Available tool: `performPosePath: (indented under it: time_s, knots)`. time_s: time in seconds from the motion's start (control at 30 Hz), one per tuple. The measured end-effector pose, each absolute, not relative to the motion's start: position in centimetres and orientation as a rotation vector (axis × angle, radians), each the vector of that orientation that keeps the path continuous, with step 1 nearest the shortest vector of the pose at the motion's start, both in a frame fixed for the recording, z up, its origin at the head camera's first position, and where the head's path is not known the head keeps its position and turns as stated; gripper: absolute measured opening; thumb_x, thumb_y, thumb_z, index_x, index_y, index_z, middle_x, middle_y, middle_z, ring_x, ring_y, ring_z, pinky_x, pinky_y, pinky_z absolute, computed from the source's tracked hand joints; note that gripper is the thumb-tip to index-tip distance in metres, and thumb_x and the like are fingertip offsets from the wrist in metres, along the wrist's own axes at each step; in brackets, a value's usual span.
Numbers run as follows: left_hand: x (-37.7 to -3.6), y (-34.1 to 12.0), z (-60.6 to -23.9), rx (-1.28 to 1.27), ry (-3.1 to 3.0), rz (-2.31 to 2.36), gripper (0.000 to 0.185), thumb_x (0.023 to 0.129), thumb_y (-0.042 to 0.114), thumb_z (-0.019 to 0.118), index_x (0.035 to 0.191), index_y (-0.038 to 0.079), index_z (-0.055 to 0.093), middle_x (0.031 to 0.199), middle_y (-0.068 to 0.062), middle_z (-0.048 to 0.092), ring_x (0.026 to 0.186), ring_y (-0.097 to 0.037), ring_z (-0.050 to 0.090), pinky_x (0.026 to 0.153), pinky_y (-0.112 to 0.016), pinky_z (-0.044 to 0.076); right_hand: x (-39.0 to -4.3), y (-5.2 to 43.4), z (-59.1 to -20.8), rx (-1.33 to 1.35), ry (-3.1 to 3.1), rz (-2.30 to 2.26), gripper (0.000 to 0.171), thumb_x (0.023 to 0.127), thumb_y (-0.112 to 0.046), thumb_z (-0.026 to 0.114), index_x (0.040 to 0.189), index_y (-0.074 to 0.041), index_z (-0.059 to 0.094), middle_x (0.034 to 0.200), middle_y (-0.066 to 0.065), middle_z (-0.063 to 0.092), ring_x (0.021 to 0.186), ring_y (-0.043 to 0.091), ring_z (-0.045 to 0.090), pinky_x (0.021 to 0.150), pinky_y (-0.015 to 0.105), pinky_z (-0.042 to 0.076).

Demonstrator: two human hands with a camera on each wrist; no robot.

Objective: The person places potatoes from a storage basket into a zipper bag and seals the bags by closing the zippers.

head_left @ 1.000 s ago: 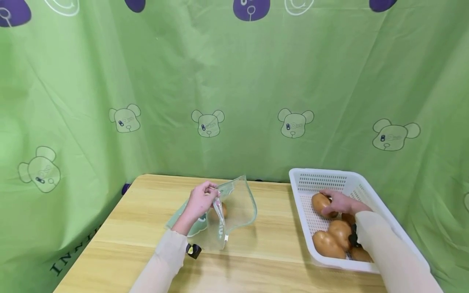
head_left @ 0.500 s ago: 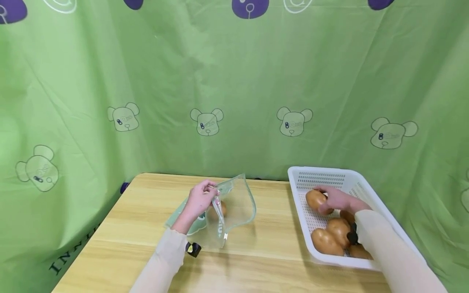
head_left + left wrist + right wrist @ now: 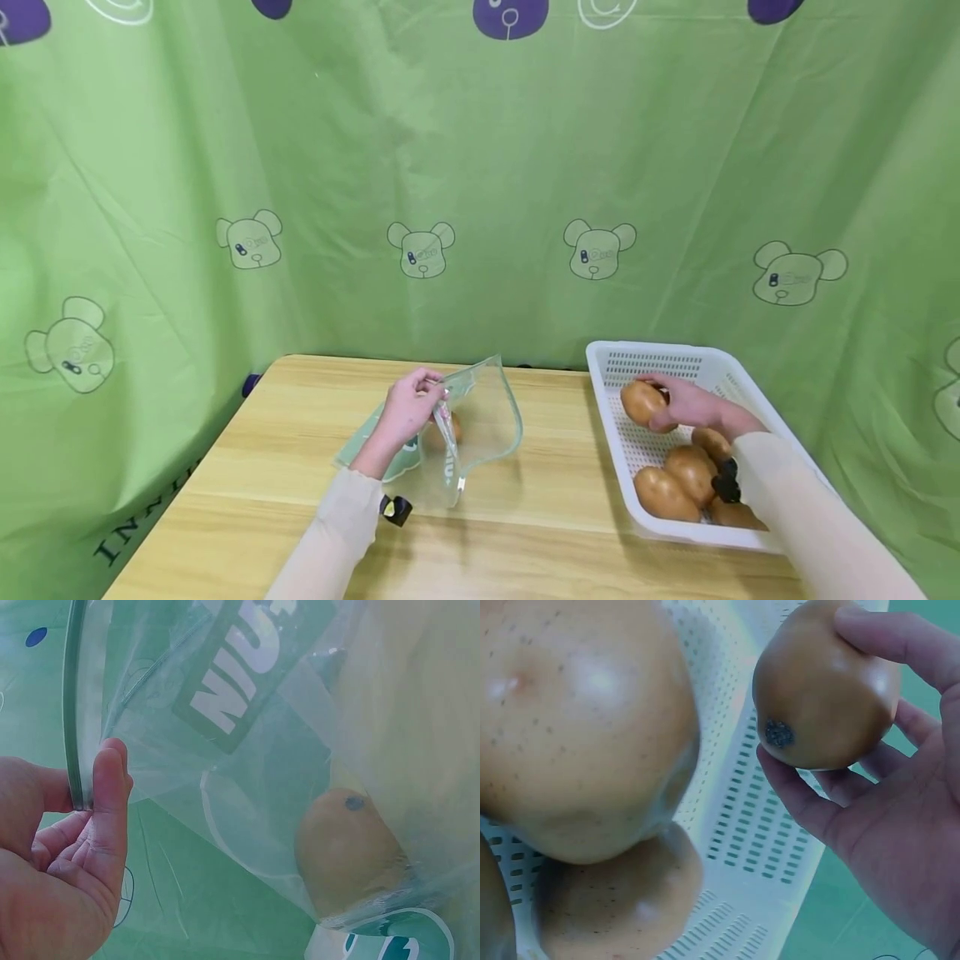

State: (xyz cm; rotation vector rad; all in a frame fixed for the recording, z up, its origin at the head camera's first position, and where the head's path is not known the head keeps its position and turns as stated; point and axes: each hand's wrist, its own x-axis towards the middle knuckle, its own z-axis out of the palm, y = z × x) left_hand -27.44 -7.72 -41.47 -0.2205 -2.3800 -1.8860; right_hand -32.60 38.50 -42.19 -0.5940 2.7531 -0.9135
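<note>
The rim of a clear bag (image 3: 480, 425) was pinched between thumb and fingers of the left hand (image 3: 408, 408), the mouth held open above the table (image 3: 300, 467); one potato (image 3: 349, 847) lay inside, and white letters "NIU" were legible on a green panel. A second potato (image 3: 643, 402) was gripped by the right hand (image 3: 693, 406) over the white basket (image 3: 652, 360), where other potatoes (image 3: 678, 483) lay.

I see a clear, glossy plastic bag (image 3: 480, 425), a white perforated plastic basket (image 3: 675, 360), smooth, speckled brown fruit (image 3: 643, 403), a pale wood-grain counter (image 3: 300, 467) and a matt green cloth backdrop (image 3: 480, 167).
</note>
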Motion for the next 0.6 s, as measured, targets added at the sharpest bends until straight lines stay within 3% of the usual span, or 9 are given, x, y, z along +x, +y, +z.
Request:
performPosePath:
  time_s: [0.6]
  knots:
    - [-27.5, -7.2, -41.6, -0.246, -2.341, -1.954, 0.021, 0.091, 0.002, 0.057, 0.111, -0.003, 0.060, 0.087, -0.016, 0.064, 0.059, -0.016, 0.061, 0.057, -0.032, 0.058, -30.6, 34.4, -38.4, -0.818, 2.761, -0.979, 0.088, 0.070, -0.016, 0.081, 0.143, -0.004, 0.033, 0.128, 0.016, 0.049, 0.106, 0.026, 0.052, 0.087, 0.037, 0.046]
